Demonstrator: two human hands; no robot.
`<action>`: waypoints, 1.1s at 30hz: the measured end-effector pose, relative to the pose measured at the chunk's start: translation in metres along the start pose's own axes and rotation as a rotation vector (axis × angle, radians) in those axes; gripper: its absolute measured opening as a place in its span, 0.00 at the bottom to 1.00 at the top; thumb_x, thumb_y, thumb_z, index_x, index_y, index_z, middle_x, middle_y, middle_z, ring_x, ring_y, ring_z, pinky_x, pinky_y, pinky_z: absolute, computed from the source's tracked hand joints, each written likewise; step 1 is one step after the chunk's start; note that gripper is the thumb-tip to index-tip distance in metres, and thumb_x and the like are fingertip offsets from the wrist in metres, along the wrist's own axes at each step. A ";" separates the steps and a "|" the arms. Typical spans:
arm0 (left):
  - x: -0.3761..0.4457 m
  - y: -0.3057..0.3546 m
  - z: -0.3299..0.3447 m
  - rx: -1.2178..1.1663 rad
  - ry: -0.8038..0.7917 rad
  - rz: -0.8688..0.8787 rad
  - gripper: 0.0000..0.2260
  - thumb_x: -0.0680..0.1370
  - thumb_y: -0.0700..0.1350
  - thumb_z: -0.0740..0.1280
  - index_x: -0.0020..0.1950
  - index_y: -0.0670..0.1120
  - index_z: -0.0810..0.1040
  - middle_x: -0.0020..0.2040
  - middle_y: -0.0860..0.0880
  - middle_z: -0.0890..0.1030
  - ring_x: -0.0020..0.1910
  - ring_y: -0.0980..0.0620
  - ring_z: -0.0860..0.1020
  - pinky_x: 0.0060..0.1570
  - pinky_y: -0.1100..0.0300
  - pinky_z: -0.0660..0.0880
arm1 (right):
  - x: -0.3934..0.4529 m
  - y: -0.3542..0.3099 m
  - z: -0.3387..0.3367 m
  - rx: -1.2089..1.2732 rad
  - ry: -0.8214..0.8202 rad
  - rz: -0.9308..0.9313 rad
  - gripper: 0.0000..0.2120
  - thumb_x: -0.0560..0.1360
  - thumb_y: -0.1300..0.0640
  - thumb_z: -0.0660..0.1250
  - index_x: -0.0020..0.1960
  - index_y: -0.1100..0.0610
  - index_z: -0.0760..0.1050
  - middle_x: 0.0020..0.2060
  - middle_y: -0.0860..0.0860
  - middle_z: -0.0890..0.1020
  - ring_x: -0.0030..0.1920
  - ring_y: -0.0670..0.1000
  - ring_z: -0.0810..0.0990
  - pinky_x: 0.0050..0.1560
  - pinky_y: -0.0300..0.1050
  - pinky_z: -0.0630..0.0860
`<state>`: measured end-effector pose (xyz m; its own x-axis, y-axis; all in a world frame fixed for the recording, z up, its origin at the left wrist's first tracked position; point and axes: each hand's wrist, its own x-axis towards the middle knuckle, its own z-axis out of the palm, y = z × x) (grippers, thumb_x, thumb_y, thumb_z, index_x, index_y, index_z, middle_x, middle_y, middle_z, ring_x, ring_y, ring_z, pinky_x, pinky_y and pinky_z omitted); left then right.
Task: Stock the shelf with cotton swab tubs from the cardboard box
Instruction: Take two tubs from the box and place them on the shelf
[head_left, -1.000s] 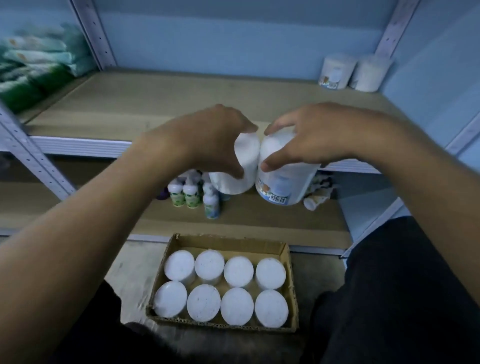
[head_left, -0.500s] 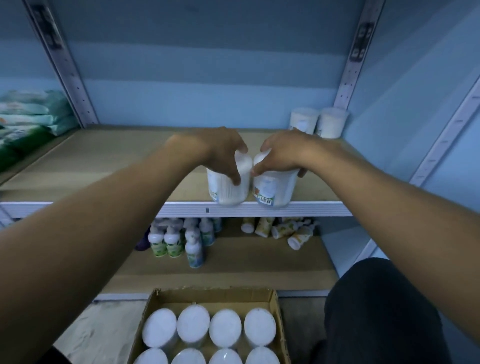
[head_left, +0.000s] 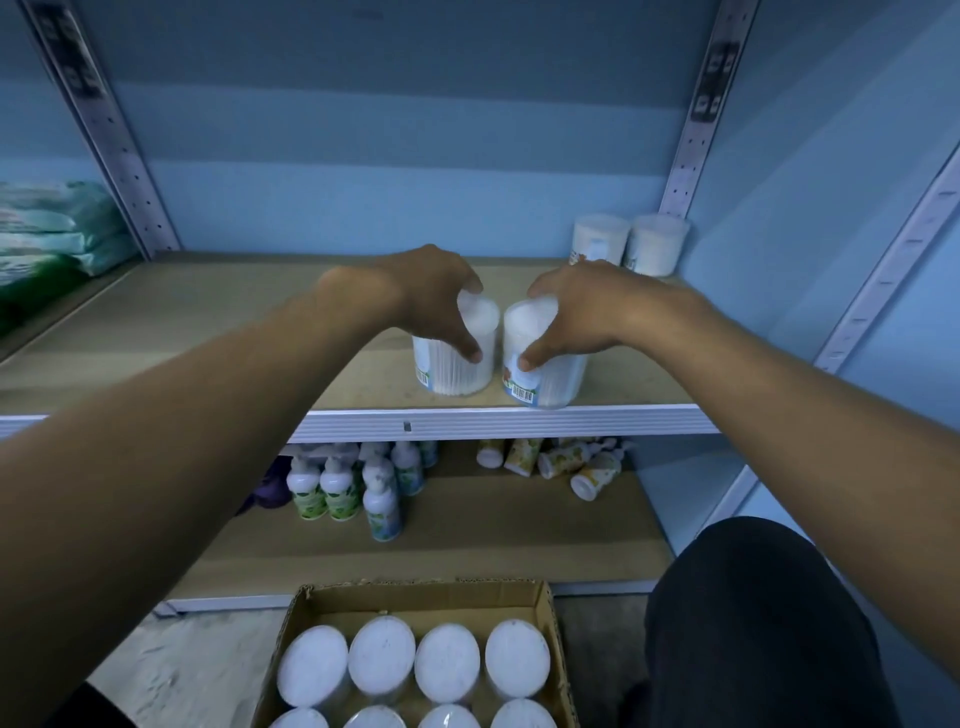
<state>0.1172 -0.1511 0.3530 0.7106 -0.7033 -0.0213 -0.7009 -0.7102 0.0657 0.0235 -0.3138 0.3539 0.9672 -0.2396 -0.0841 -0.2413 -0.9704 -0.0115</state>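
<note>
At frame centre, left hand (head_left: 426, 296) grips one cotton swab tub (head_left: 457, 364), right hand (head_left: 576, 306) another tub (head_left: 545, 374), both upright on the shelf (head_left: 208, 332).

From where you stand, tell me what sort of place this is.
Probably a shop or stockroom: slotted metal shelving, rows of small bottles on the lower shelf, and a cardboard box of cotton swab tubs being stocked.

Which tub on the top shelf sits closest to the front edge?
The tub under the right hand, the right-held tub. Its base almost reaches the shelf's front lip; the others sit farther back.
</note>
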 end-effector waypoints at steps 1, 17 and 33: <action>-0.001 0.001 0.000 0.003 0.018 0.000 0.38 0.68 0.62 0.76 0.74 0.51 0.70 0.72 0.52 0.71 0.70 0.49 0.69 0.65 0.54 0.69 | 0.001 0.002 0.002 -0.010 -0.003 -0.016 0.45 0.61 0.35 0.78 0.73 0.46 0.68 0.69 0.48 0.74 0.67 0.54 0.73 0.62 0.52 0.75; -0.001 -0.005 0.008 -0.017 0.044 0.044 0.28 0.71 0.57 0.75 0.69 0.55 0.74 0.69 0.53 0.73 0.66 0.50 0.73 0.57 0.56 0.70 | 0.006 0.007 0.019 0.034 0.096 -0.031 0.39 0.63 0.44 0.80 0.71 0.42 0.69 0.69 0.50 0.71 0.68 0.55 0.71 0.57 0.49 0.74; -0.009 0.004 0.015 -0.020 0.118 0.019 0.29 0.71 0.53 0.77 0.71 0.53 0.74 0.69 0.53 0.74 0.68 0.51 0.71 0.58 0.58 0.69 | -0.013 -0.001 0.025 0.038 0.181 -0.025 0.35 0.69 0.56 0.78 0.73 0.44 0.69 0.67 0.52 0.73 0.64 0.57 0.75 0.54 0.49 0.74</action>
<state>0.1068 -0.1481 0.3385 0.7003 -0.7072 0.0976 -0.7138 -0.6951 0.0850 0.0096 -0.3092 0.3298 0.9706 -0.2205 0.0968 -0.2165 -0.9750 -0.0497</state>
